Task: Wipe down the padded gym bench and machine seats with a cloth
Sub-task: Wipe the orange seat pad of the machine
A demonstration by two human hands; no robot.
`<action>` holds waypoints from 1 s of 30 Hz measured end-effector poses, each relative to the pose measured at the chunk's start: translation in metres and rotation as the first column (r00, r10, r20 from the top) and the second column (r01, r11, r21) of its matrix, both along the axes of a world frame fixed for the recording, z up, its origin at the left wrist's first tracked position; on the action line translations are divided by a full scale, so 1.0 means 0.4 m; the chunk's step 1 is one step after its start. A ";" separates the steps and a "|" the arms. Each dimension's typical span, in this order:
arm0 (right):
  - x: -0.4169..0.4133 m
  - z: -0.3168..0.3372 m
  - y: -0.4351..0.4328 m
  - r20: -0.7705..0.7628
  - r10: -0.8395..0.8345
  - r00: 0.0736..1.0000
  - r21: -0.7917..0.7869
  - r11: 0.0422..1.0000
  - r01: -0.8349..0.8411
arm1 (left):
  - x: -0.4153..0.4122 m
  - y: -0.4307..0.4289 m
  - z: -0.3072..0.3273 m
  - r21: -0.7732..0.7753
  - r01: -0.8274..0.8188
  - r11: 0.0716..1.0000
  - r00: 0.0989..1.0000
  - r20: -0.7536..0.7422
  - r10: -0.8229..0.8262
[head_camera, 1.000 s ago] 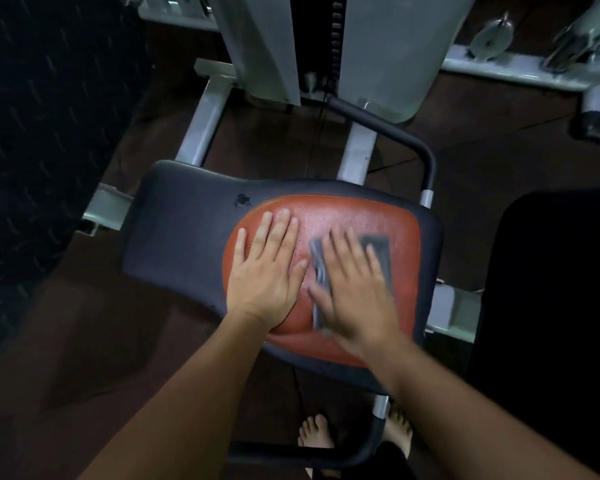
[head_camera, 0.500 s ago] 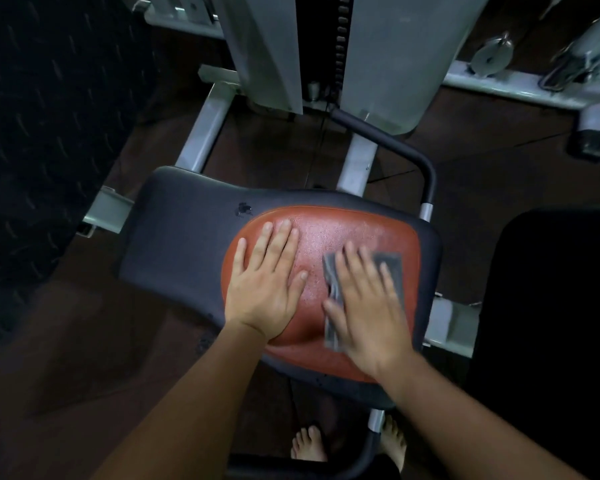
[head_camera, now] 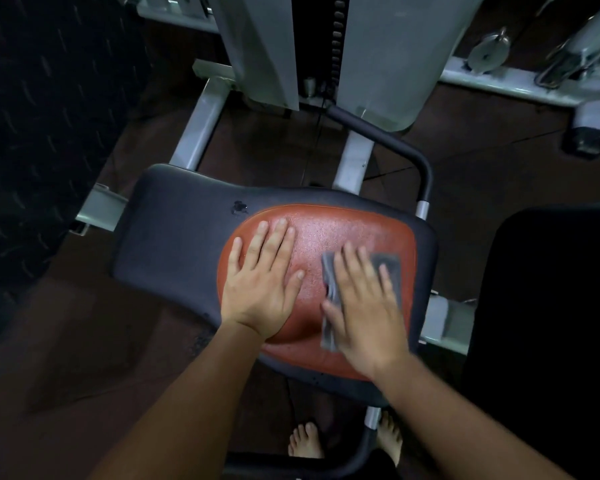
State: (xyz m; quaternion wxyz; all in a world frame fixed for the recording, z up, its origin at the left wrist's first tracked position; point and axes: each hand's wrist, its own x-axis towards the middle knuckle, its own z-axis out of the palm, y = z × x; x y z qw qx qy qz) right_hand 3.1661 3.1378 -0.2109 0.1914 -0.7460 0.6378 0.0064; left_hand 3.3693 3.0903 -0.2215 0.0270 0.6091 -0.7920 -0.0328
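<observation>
A padded machine seat (head_camera: 174, 244) fills the middle of the head view, dark grey with a red-brown centre panel (head_camera: 329, 233). My left hand (head_camera: 262, 285) lies flat on the left part of the red panel, fingers straight. My right hand (head_camera: 364, 306) presses a grey cloth (head_camera: 390, 265) flat against the right part of the panel; the cloth shows at my fingertips and beside my thumb, the rest is under my palm. A small dark scuff (head_camera: 239, 206) marks the grey padding just beyond my left fingertips.
A pale weight-stack tower (head_camera: 378, 53) and grey frame rails (head_camera: 198, 129) stand behind the seat. A black curved handle bar (head_camera: 399, 150) arcs at its far right. A black pad (head_camera: 548, 323) lies to the right. Bare feet (head_camera: 305, 441) show below on dark flooring.
My right hand has slid the cloth to the right across the red panel. My left hand has stayed in place on the seat.
</observation>
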 end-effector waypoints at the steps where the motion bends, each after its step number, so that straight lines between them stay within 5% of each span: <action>1: -0.003 -0.006 0.057 0.014 0.076 0.997 0.004 0.997 -0.077 | 0.001 -0.001 -0.001 -0.002 0.000 1.000 1.000 -0.003 0.000; 5: -0.083 -0.031 0.006 -0.002 0.177 0.984 -0.055 0.983 -0.177 | -0.002 -0.002 -0.002 0.004 -0.002 1.000 1.000 0.009 0.002; 11: -0.024 -0.010 -0.234 -0.019 -0.188 0.982 -0.082 0.979 0.186 | -0.003 -0.003 -0.003 -0.013 0.001 1.000 1.000 0.021 -0.001; 19: -0.079 -0.019 0.058 -0.008 0.337 0.941 -0.013 0.941 -0.337 | 0.000 -0.002 -0.013 -0.039 -0.001 0.999 1.000 -0.010 0.000; 25: -0.038 -0.015 -0.203 -0.038 0.077 0.996 -0.091 0.993 -0.080 | -0.002 -0.005 -0.011 0.001 -0.009 1.000 1.000 0.014 0.009; 30: 0.011 -0.001 -0.286 -0.035 0.104 0.994 -0.096 0.990 -0.107 | -0.001 -0.001 0.003 0.027 -0.026 0.999 0.998 0.058 0.024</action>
